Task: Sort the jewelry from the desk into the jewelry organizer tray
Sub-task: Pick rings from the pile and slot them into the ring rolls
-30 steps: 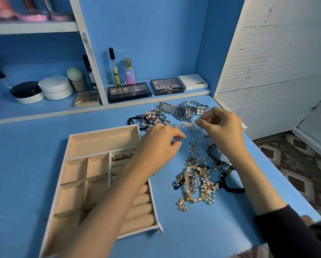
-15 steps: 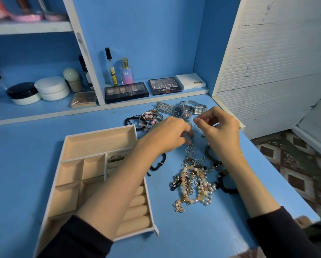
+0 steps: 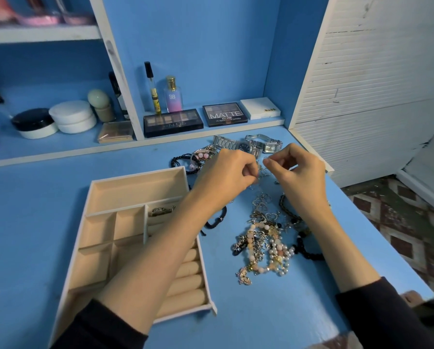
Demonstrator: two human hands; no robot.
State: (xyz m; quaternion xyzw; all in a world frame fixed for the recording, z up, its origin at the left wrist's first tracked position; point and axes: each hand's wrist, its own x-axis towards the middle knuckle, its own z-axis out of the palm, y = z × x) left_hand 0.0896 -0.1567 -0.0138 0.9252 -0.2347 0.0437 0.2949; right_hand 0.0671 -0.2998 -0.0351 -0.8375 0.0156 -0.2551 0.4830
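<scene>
Head view: the tray point(image 3: 135, 192) lies in the lower left of the frame on the blue desk point(image 3: 34, 210). Its long axis runs from the bottom left corner up toward the centre, with the 1 wide compartment at the upper end. 1 silver bracelet point(image 3: 161, 210) sits in a small compartment at its right side.

The jewelry pile point(image 3: 263, 243) stretches from frame centre downward, just right of the tray. Above the pile's upper end, the left hand point(image 3: 229, 175) and right hand point(image 3: 299, 172) have their fingers curled, both pinching a thin silver piece point(image 3: 264, 171) too fine to name.

The left forearm crosses the tray's right side and hides part of the padded rolls point(image 3: 185, 283) and a black cord bracelet point(image 3: 215, 219).

2 watches point(image 3: 251, 146) lie just above the hands, and 2 eyeshadow palettes point(image 3: 173, 122) sit on the shelf beyond.
</scene>
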